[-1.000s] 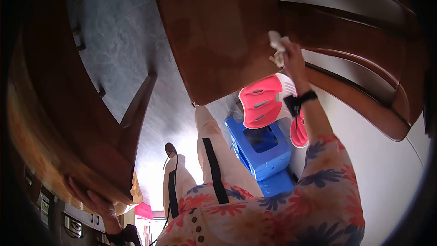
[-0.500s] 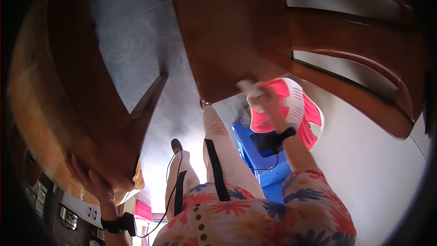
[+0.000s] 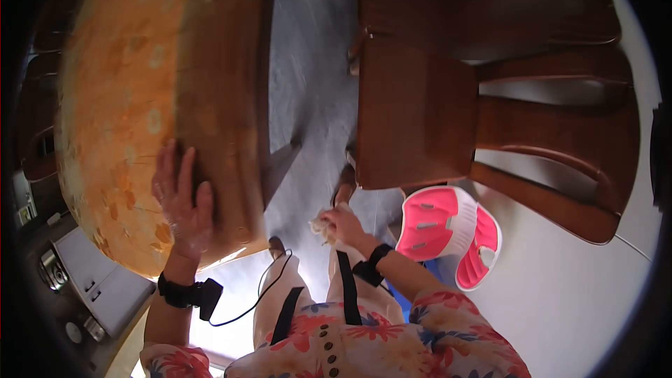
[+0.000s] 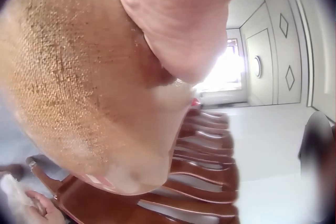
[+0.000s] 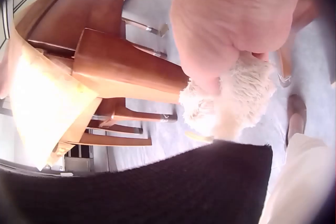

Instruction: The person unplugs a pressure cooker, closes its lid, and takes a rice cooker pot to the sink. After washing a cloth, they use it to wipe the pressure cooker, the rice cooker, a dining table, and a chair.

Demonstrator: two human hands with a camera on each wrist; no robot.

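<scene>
My right hand [image 3: 344, 227] holds a crumpled whitish cloth [image 3: 322, 228] in front of my legs, between the table and the chair. In the right wrist view the cloth [image 5: 236, 98] looks fluffy, bunched beneath the thumb and fingers. My left hand [image 3: 185, 203] rests with fingers extended on the near part of the table [image 3: 227, 98], partly over its yellow-orange patterned cover [image 3: 129, 119]. Close up in the left wrist view, the left hand [image 4: 184, 29] lies against the table's surface. A brown wooden chair [image 3: 420, 119] stands to the right.
A pink and white plastic seat-like thing [image 3: 430, 222] stands below the chair, with a blue plastic thing [image 3: 413, 287] partly hidden under it. Another brown chair [image 3: 483, 0] is farther along. A black cable [image 3: 259, 301] hangs from my left wrist.
My right hand has come away from the chair seat with the cloth, down and left toward my legs. The head view has turned toward the table, and my left hand now lies farther onto it.
</scene>
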